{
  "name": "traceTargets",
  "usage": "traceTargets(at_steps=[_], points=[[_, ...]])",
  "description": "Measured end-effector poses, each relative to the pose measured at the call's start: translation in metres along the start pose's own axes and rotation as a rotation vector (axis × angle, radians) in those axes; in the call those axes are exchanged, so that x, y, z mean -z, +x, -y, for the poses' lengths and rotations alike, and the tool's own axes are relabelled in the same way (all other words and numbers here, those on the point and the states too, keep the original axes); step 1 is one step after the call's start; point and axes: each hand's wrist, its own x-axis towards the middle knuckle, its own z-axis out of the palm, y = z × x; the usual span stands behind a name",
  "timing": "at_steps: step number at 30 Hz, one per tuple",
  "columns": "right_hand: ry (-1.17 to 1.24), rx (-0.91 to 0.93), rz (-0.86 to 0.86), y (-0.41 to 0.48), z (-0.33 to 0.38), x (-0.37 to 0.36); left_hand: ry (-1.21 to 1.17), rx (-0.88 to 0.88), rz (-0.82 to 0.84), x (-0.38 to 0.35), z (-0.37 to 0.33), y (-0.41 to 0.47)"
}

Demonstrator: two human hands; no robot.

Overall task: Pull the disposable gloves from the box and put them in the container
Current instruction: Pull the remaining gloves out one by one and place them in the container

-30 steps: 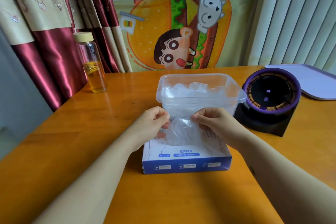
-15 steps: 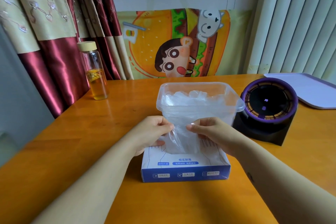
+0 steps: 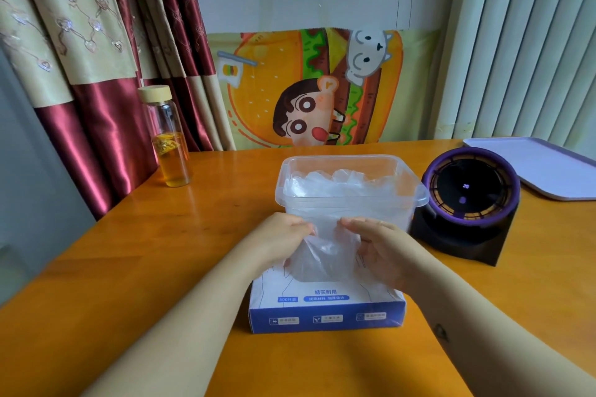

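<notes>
An orange wooden table (image 3: 129,267), backed by a cartoon burger cloth (image 3: 309,87) and dark red curtains (image 3: 106,126), was pictured laid out for the job. A clear disposable glove (image 3: 325,255) was held pinched at its upper edge, one corner by the left hand (image 3: 283,238) and the other by the right hand (image 3: 380,245), with fingers curled onto the film. The glove was spread between them, and its lower part hung to the top of the blue-and-white box (image 3: 325,309) directly beneath the hands. Whether it was fully free could not be told. The clear container (image 3: 348,205), part-filled with gloves (image 3: 338,182), was set just beyond the fingertips, apparently so that a short forward lift would suffice. Both forearms were extended over the table, converging, with the backs of the hands uppermost. A bottle (image 3: 169,138) of amber liquid was seen well left of the left hand. A purple-rimmed device (image 3: 471,200) and a pale tray (image 3: 541,164) were seen beyond the right.
</notes>
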Motion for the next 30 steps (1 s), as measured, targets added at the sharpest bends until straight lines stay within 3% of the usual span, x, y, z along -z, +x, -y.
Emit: traceTargets(at_steps=[5,12,16,22,24,27,30], points=[[-0.398,0.068,0.026,-0.003,-0.001,-0.01,-0.385,0.009,-0.117,0.009,-0.001,-0.008],[-0.429,0.057,0.041,-0.004,0.007,-0.011,-0.652,-0.199,-0.339,0.024,-0.025,-0.018],[-0.445,0.278,-0.065,-0.007,0.028,-0.017,-0.616,-0.327,-0.464,0.038,-0.038,-0.013],[-0.745,0.635,-0.385,-0.005,0.085,-0.026,-0.529,-0.422,-0.474,0.05,-0.057,-0.001],[-0.75,0.661,-0.382,-0.001,0.098,-0.022,-0.534,-0.39,-0.484,0.055,-0.061,0.005],[-0.671,0.672,-0.323,0.0,0.116,-0.017,-0.65,-0.258,-0.356,0.06,-0.063,0.013],[-0.76,0.651,-0.324,0.002,0.132,-0.015,-0.578,-0.142,-0.278,0.07,-0.059,0.022]])
